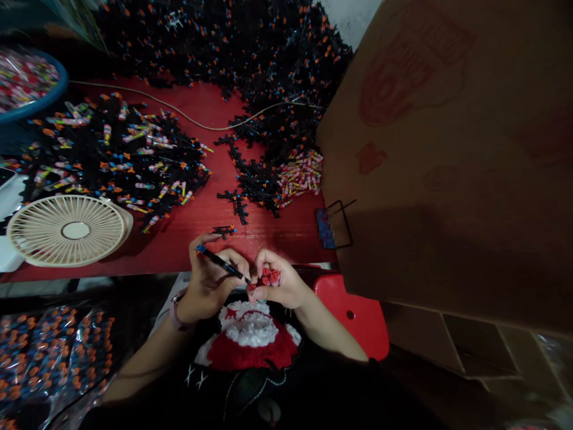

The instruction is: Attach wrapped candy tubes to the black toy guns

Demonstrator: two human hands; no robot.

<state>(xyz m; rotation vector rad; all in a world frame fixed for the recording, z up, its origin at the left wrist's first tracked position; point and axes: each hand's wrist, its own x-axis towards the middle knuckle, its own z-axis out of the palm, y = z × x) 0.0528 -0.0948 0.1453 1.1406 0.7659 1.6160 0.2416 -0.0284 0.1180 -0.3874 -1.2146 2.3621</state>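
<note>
Near the table's front edge, my left hand (210, 283) is closed on a slim black piece (221, 261) with a blue end, its other end pointing toward my right hand. My right hand (280, 280) is closed around several small red-and-white pieces (270, 276). Between the fingertips of both hands is another small red piece (252, 287), touching or very near the black piece's tip. Just beyond my left hand, a black toy part (224, 230) lies on the red table (268, 233).
A fan (67, 230) stands left, before a pile of black parts with colourful tubes (147, 134). Larger black heap (224, 42) behind; pink-red tubes (302, 173) at centre right. Cardboard box (447, 179) fills the right. Blue basin (62, 77), cable (179, 113), red stool (353, 316).
</note>
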